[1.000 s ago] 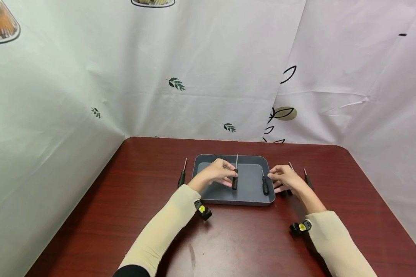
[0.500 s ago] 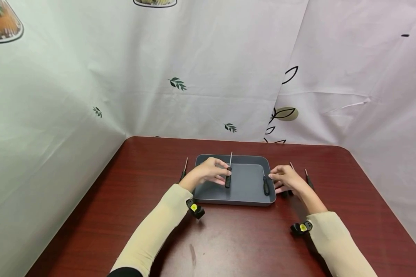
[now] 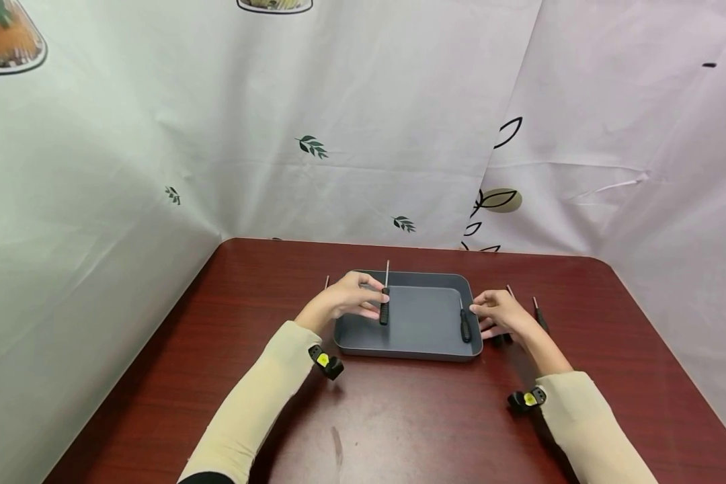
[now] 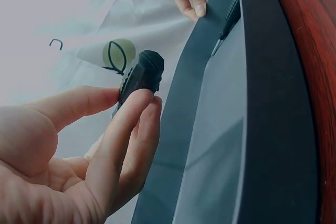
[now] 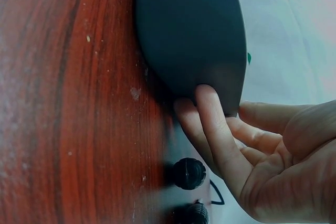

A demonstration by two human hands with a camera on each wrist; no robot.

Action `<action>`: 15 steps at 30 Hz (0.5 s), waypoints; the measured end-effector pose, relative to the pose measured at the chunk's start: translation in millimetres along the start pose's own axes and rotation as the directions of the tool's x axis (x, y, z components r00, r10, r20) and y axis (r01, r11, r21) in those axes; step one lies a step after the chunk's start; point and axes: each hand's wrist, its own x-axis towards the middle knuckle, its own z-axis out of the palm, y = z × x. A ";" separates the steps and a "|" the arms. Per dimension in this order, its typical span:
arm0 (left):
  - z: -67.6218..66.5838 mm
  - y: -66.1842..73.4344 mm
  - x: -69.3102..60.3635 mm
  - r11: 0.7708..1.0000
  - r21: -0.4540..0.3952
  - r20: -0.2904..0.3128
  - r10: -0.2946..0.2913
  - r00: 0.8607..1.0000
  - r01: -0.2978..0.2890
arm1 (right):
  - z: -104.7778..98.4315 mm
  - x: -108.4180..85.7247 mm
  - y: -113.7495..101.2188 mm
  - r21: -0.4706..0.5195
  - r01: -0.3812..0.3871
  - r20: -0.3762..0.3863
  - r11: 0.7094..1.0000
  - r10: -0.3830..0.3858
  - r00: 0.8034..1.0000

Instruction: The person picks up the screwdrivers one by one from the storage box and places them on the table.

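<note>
In the head view, my left hand [image 3: 349, 296] pinches a screwdriver [image 3: 384, 308] by its black handle, shaft pointing away, above the left part of a grey tray [image 3: 423, 319]. The left wrist view shows the screwdriver handle [image 4: 143, 74] between thumb and fingertips, raised off the tray. A second black-handled screwdriver [image 3: 465, 327] lies inside the tray along its right side. At the tray's right wall, my right hand [image 3: 501, 313] pinches the rim, with thumb on the inner side and fingers on the outer, as the right wrist view [image 5: 262, 150] shows.
Right of the tray, a black-handled screwdriver [image 3: 540, 316] lies on the red-brown table [image 3: 423, 417]. Another screwdriver shaft [image 3: 510, 291] shows behind my right hand. Left of the tray, a shaft tip [image 3: 327, 282] sticks out behind my left hand. White patterned cloth [image 3: 363, 121] hangs behind.
My left hand has moved left with the screwdriver, from over the tray's middle to its left part, now covering most of the screwdriver left of the tray. My right hand stays at the rim.
</note>
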 end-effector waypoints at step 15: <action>-30.0 -0.7 -11.2 1.000 0.004 -0.073 -0.004 0.997 0.004 | 0.4 -0.3 -0.3 0.002 -0.004 0.001 1.000 0.004 1.000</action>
